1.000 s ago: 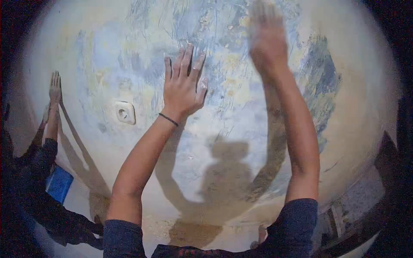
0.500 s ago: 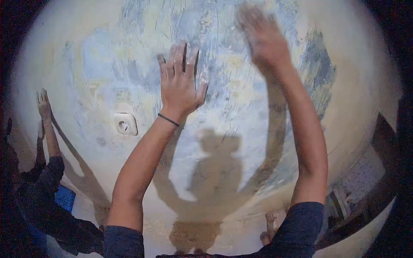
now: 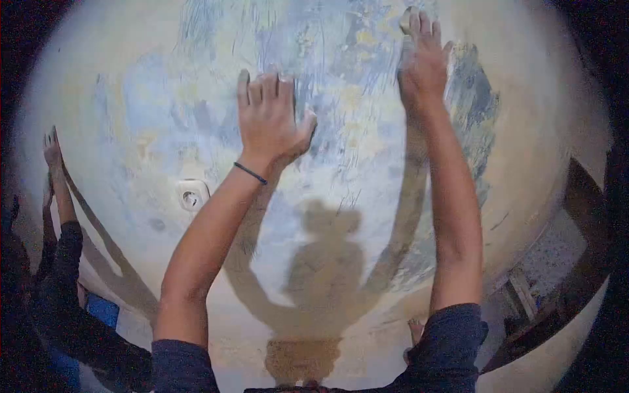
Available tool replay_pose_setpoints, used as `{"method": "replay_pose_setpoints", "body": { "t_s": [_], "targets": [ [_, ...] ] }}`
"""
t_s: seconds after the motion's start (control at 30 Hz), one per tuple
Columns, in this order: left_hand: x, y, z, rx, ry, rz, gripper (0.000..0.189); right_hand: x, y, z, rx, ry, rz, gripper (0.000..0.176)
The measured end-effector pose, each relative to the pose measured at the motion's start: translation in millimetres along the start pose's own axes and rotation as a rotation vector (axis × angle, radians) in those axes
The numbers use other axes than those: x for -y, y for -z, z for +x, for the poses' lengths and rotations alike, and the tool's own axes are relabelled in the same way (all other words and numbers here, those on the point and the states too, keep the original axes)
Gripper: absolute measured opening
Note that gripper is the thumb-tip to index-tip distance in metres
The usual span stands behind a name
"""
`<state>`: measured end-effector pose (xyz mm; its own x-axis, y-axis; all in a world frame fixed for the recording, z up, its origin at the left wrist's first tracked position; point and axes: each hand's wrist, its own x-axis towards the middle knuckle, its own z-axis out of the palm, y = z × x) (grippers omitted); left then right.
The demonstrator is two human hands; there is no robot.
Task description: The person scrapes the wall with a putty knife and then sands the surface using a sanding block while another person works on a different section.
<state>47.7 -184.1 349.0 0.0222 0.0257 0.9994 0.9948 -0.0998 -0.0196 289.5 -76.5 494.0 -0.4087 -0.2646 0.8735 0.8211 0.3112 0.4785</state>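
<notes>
A curved-looking wall (image 3: 354, 157) with blue, white and yellow patches fills the view. My left hand (image 3: 268, 114) lies on it left of centre, fingers stretched upward and thumb out to the right, with a dark band (image 3: 250, 173) round the wrist. Higher up on the right, my right hand (image 3: 426, 65) is against the wall, fingers pointing up. A small pale piece (image 3: 406, 21) with a dark edge shows beside and under its fingertips; I cannot tell what it is. A dark blue-grey patch (image 3: 473, 92) lies just right of this hand.
A white wall socket (image 3: 191, 195) sits below and left of my left hand. At the far left another person (image 3: 62, 268) in dark clothes has raised hands at the wall. Shadows of my head and arms fall across the middle. Part of a hand (image 3: 415, 331) shows low by my right sleeve.
My right hand has moved to the right and slightly down along the wall, and is less blurred. My left hand has shifted slightly left in view. The other person's hand appears further left.
</notes>
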Motion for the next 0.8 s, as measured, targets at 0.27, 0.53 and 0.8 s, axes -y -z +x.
{"method": "replay_pose_setpoints", "body": {
  "t_s": [0.27, 0.53, 0.8],
  "targets": [
    [21, -6, 22, -0.158, 0.009, 0.078, 0.079, 39, 13, 35, -0.079, 0.004, 0.351, 0.047],
    [24, -7, 23, -0.217, 0.041, -0.021, 0.084, 86, 8, 24, 0.000, 0.294, 0.394, 0.050],
    [22, -4, 23, -0.242, 0.101, -0.063, 0.075, 113, -3, 28, 0.046, 0.306, 0.383, 0.055]
  ]
}}
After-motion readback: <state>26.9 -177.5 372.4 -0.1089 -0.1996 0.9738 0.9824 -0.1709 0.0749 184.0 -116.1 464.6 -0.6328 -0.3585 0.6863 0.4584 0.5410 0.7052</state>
